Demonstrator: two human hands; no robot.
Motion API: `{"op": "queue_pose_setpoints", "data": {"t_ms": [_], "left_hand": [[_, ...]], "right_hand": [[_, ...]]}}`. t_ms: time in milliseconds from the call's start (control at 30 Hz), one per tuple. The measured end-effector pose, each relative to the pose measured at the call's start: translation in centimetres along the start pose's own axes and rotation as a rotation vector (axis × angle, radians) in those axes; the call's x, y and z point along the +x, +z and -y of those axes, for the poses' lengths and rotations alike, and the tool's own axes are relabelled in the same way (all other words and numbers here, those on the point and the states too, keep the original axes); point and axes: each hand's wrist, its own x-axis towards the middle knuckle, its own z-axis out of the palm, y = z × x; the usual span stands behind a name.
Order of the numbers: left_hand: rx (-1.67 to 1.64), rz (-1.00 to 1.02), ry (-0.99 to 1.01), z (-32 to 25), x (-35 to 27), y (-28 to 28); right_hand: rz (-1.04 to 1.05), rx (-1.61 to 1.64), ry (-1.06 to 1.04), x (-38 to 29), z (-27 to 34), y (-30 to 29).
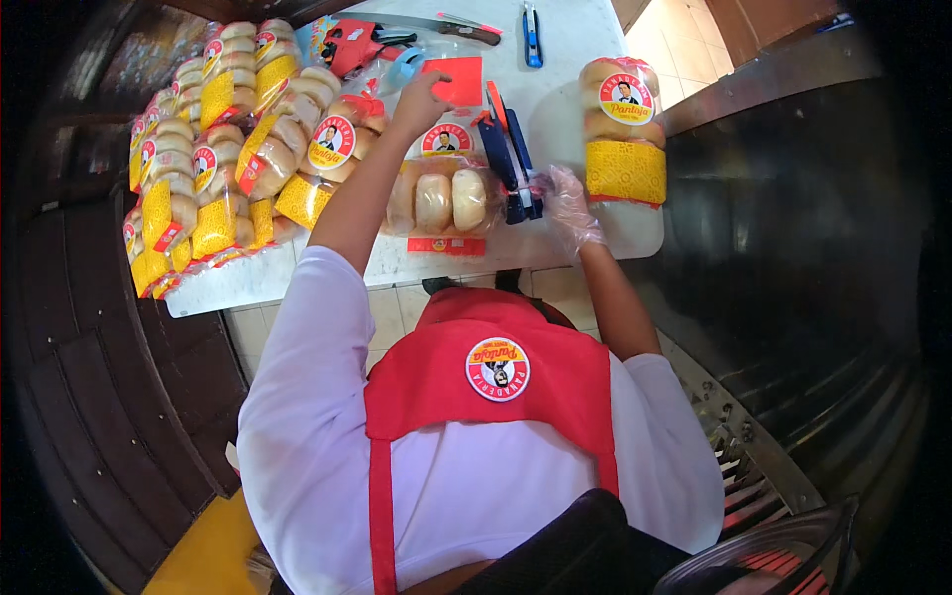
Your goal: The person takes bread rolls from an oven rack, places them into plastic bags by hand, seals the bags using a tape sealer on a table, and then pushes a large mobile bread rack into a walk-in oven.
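My left hand (422,103), bare, has its fingers apart over the edge of a red square sheet (462,80). In a clear plastic glove, my right hand (571,199) pinches the gathered neck of a clear bag of bread rolls (451,199) at the right side of a blue bag-neck tape sealer (512,167). That bag lies on its side, its neck in the sealer's slot; a red and yellow printed band is partly seen on it. The glove hides part of the neck.
Many packed bags of rolls (256,141) are heaped at the left. Another bag (623,111) lies at the right of the white table (554,97). A long knife (468,32), a blue box cutter (532,37) and a red tape tool (353,48) lie at the back.
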Motion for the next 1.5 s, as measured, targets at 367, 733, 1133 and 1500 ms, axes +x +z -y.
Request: {"op": "queue_pose_setpoints", "data": {"t_ms": [367,733,1133,1500], "left_hand": [[1.016,0.061,0.215,-7.7,-11.6,10.7],[0.877,-0.145,0.377,-6.6,-13.4,8.2],[0.854,-0.363,0.315,-5.6,-15.7,0.8],[0.014,-0.776,0.293,-1.2,-24.3,-5.5]], "right_hand": [[-0.046,-0.934,-0.666,-0.7,1.4,-0.7],[0.012,-1.116,-0.907,-5.1,7.4,5.2],[0.013,-1.243,-0.908,-5.9,6.2,5.1],[-0.103,-1.216,-1.011,-6.7,5.9,2.8]]}}
